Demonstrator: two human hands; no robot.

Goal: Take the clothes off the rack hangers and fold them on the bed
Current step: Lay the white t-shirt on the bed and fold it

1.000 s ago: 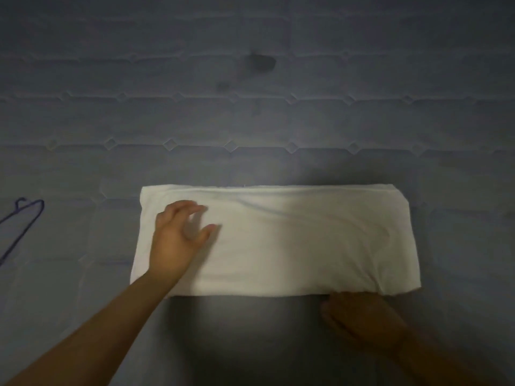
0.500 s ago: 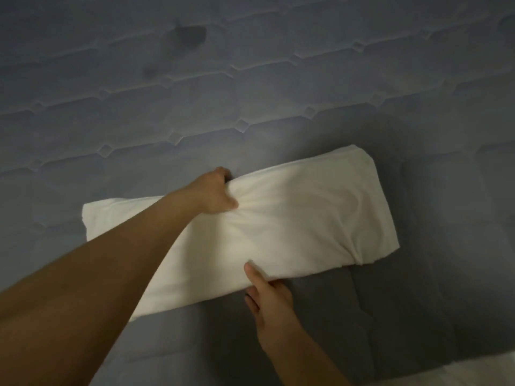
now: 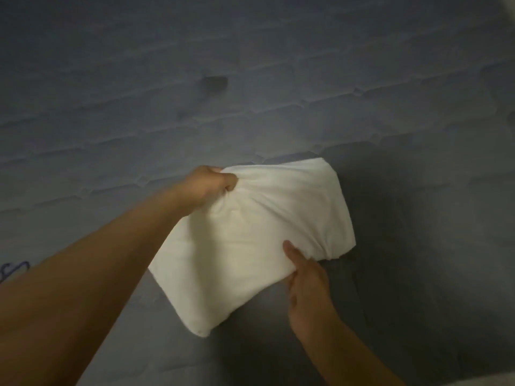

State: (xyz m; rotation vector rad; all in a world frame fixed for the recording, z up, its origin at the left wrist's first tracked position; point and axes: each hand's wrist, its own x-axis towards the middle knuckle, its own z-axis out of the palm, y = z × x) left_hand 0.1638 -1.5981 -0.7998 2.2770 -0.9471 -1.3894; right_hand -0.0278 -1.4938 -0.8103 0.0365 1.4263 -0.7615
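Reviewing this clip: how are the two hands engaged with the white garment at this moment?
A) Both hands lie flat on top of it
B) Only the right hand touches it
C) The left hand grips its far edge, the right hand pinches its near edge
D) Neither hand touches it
C: the left hand has its fingers curled round the bunched far edge of the white garment, while the right hand pinches the near edge, thumb on top.

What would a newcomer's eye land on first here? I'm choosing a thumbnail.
The folded white garment at centre, bright against the dim blue-grey quilted bed. The left hand grips its far edge, bunching the cloth, while the right hand pinches its near edge.
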